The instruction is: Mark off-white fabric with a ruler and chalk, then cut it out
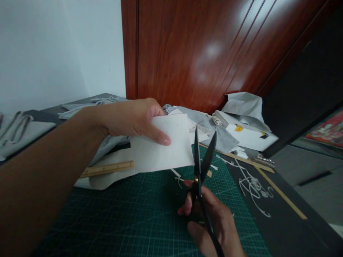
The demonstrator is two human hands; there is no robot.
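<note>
My left hand (144, 117) grips a white rectangular piece (171, 153), cloth or stiff paper, with the thumb on top and the other fingers hidden behind it. My right hand (211, 221) is wrapped around the handles of black scissors (199, 171). The scissors point away from me with their blades apart, right beside the piece's right edge. A wooden ruler (109, 168) lies to the left on a strip of pale cloth (104, 182). Below both hands spreads a green cutting mat (139, 221) with grid lines.
Tangled white cord (253, 187) and long wooden rulers (281, 194) lie on the dark table at right. Behind stand a white box (248, 134) and grey fabric (227, 137). Folded grey cloth (16, 128) sits at far left. A reddish wooden panel (187, 53) rises at the back.
</note>
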